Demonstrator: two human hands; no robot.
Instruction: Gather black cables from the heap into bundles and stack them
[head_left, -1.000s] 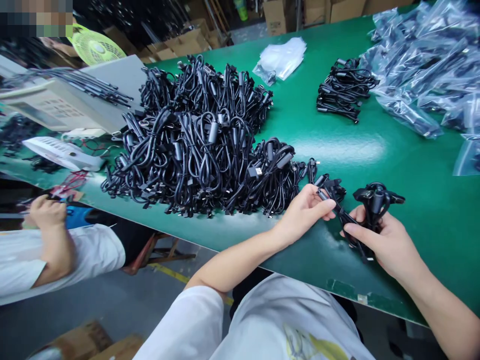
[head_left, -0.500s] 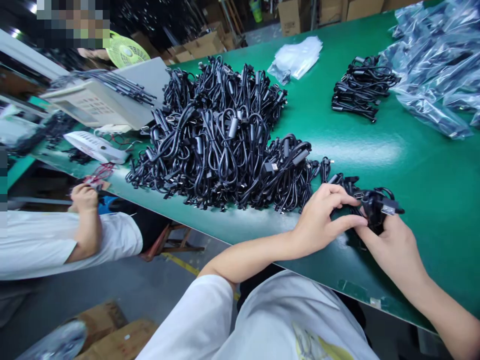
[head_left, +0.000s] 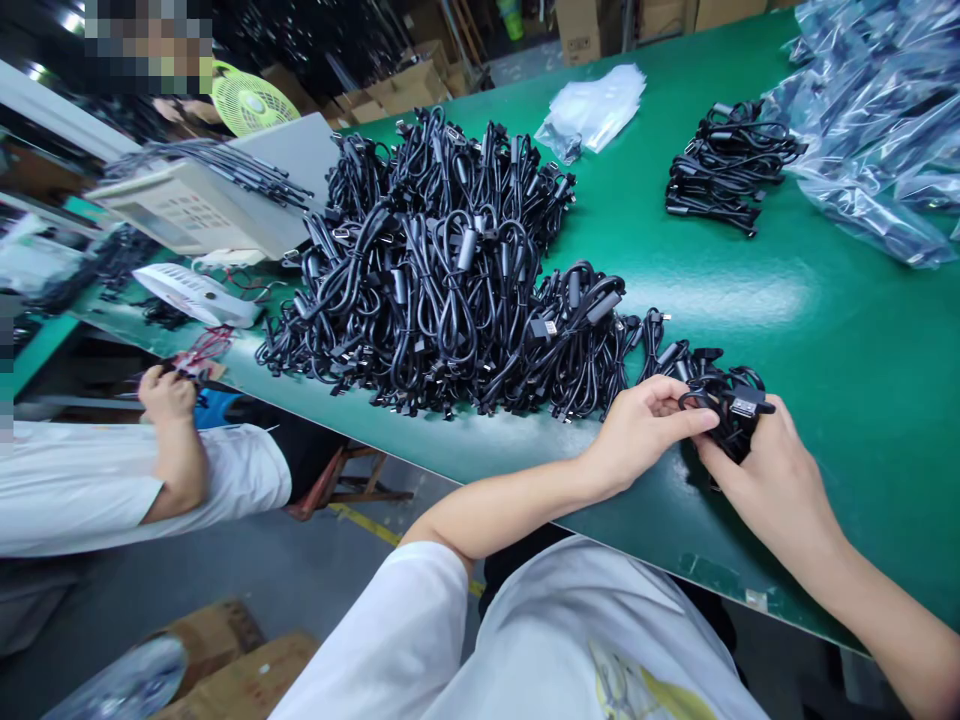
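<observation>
Black USB cables (head_left: 735,420), a small coiled bundle with a silver plug showing on top, are held over the right part of the green table (head_left: 847,330), close to its near edge. Moving left to right across my remote view: at far left, a co-worker's white sleeve (head_left: 75,490) lies beside the table, and that person's hand (head_left: 169,395) is near a tangle of red wires (head_left: 202,348). Behind them stand a beige machine (head_left: 195,210) with cables laid across its top and a green desk fan (head_left: 247,103). Mid-table rises a large heap of black cables (head_left: 427,270), looped and tangled, some with cylindrical ferrite beads (head_left: 466,250). Its right edge trails toward the left hand (head_left: 645,430) — fingers curled, their tips (head_left: 701,420) pressed against a loop of the bundle. The right hand (head_left: 772,480) is clamped on the bundle from below, so the two hands are together on it. Farther back lie clear plastic bags (head_left: 592,110), a smaller pile of black cables (head_left: 727,165) and, at far right, a mound of bagged cables (head_left: 877,130).
</observation>
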